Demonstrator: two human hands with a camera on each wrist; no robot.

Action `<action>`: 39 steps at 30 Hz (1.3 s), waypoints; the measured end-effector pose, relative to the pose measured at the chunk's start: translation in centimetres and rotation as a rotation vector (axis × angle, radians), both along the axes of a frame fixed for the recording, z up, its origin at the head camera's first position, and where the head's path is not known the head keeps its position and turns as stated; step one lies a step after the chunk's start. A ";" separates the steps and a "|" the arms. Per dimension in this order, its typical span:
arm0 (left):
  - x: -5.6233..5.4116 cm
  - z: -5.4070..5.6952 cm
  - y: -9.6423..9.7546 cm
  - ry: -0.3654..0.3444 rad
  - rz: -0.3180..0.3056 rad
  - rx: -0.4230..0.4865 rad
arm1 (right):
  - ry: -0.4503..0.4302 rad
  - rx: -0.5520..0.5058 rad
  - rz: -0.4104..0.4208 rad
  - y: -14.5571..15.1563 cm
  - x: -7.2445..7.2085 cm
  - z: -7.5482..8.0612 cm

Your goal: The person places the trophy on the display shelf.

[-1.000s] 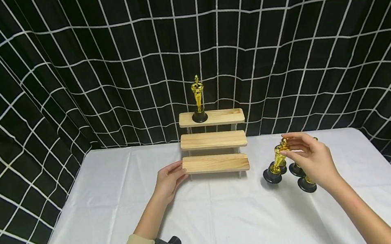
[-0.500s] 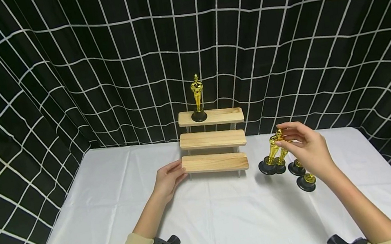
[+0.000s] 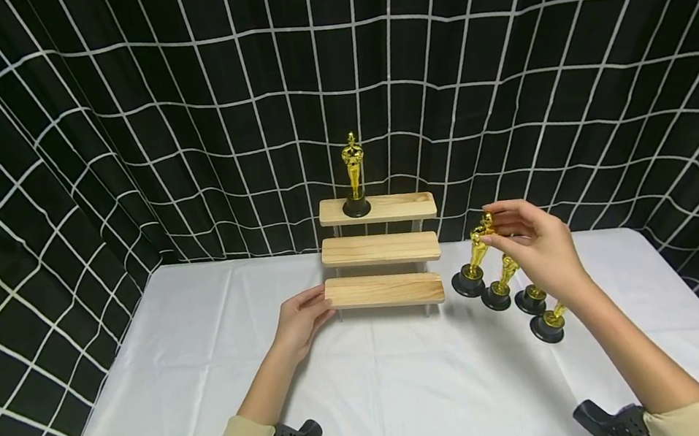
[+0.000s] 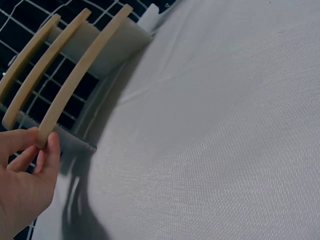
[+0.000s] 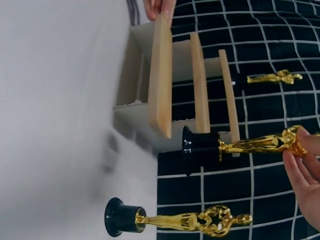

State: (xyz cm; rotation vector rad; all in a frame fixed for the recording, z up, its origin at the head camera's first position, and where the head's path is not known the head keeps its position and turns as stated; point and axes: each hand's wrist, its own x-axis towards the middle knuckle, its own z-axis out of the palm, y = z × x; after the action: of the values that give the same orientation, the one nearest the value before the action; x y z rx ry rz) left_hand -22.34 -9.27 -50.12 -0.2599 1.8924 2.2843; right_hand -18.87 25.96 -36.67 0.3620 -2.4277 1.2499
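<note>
A three-step wooden stand (image 3: 380, 251) sits at the back middle of the white table. One gold statuette (image 3: 353, 173) on a black base stands on its top step. My left hand (image 3: 324, 304) holds the left end of the bottom step (image 4: 75, 82) between thumb (image 4: 51, 146) and fingers. My right hand (image 3: 498, 228) pinches the head of a second gold statuette (image 3: 475, 253), which hangs tilted above the table just right of the stand. In the right wrist view this held statuette (image 5: 240, 146) lies beside the stand (image 5: 161, 75).
Three more gold statuettes (image 3: 498, 288) (image 3: 530, 297) (image 3: 548, 324) stand on the white tablecloth (image 3: 411, 386) below my right hand. A black curtain with a white grid (image 3: 178, 123) hangs behind and to the sides. The table's left and right edges are near.
My right hand has lifted one statuette off the table and carried it up and left towards the stand. The left hand has stayed on the bottom step.
</note>
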 end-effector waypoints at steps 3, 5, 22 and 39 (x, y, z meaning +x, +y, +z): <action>-0.1 0.0 0.0 0.000 -0.003 -0.003 | 0.007 0.011 0.003 -0.3 -0.3 0.4; -0.1 0.0 0.0 0.001 -0.005 -0.005 | 0.012 0.011 0.005 -0.4 -0.5 0.6; -0.2 0.2 0.2 -0.006 0.006 -0.029 | 0.017 -0.006 0.012 -2.0 -2.3 2.5; 0.0 0.3 0.3 -0.006 0.009 -0.035 | 0.058 -0.031 0.033 -3.3 -4.5 4.2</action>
State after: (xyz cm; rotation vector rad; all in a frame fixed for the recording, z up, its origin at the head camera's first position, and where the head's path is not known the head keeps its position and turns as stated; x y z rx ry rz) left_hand -22.32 -8.98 -49.79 -0.2806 1.9334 2.2555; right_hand -23.36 22.70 -32.42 0.4249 -2.3607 1.2713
